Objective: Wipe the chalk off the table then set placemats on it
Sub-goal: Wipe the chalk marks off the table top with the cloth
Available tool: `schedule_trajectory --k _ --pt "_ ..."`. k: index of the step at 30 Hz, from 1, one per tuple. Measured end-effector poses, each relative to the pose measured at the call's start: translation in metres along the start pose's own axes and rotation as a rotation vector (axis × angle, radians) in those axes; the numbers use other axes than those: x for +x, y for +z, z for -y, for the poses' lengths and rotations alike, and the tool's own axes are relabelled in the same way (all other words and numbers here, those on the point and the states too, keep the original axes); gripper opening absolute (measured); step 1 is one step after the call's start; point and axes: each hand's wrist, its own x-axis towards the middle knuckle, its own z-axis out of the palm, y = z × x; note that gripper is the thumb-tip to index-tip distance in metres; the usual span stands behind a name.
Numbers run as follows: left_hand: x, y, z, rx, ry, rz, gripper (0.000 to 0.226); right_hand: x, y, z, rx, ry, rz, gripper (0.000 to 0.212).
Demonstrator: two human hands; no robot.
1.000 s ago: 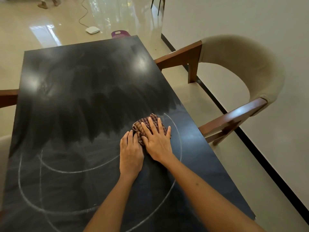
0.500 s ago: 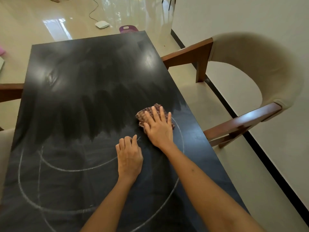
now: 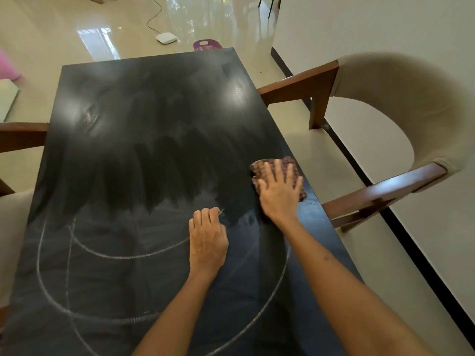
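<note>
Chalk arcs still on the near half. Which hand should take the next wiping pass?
Right. The right hand already presses the checked brown cloth flat on the black table; the left hand rests curled, holding nothing, on the white chalk arcs.

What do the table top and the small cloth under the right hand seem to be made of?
Table top: probably wood with a dark, semi-gloss finish; faint grain and a knot show where the light reflects, and chalk lines mark it. Cloth: a soft woven fabric, likely cotton, in a brown check pattern; it lies crumpled beneath the flat right hand.
</note>
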Motion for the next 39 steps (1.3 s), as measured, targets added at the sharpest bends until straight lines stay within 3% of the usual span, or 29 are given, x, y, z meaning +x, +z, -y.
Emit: schedule_trajectory --k 4,7,10,17,22,24,29,32,35,39 --pt "-0.002 -0.003 0.0 -0.081 0.019 -0.05 0.021 -0.038 0.016 0.067 -0.055 -0.421 0.1 0.056" --pt "-0.003 -0.005 0.001 -0.165 0.029 -0.109 0.014 -0.06 0.023 0.073 -0.13 -0.571 0.129 0.056" --pt "-0.004 -0.006 0.0 -0.156 0.034 -0.11 0.018 -0.067 0.017 0.048 -0.056 -0.491 0.101 0.054" --pt "-0.006 -0.008 -0.001 -0.141 0.023 -0.054 0.031 -0.061 -0.003 -0.052 -0.047 0.064 -0.004 0.057" --pt "-0.005 -0.008 -0.001 -0.117 0.026 -0.043 0.031 -0.076 -0.002 -0.05 -0.017 0.302 -0.017 0.058" --pt "-0.005 -0.01 -0.001 -0.134 0.033 -0.041 0.03 -0.079 -0.001 -0.03 -0.009 0.229 -0.014 0.058" --pt "-0.007 -0.015 -0.002 -0.244 0.05 -0.01 0.025 -0.116 0.014 0.037 0.012 -0.23 0.023 0.053" --pt "-0.006 -0.015 0.001 -0.339 0.026 -0.036 0.023 -0.144 0.024 0.045 -0.005 -0.377 0.044 0.051" --pt "-0.006 -0.014 0.002 -0.341 0.025 -0.047 0.027 -0.152 0.024 0.025 -0.015 -0.392 0.047 0.052" --pt "-0.006 -0.012 0.001 -0.339 0.023 -0.033 0.028 -0.133 0.009 -0.022 -0.009 -0.145 0.03 0.057"
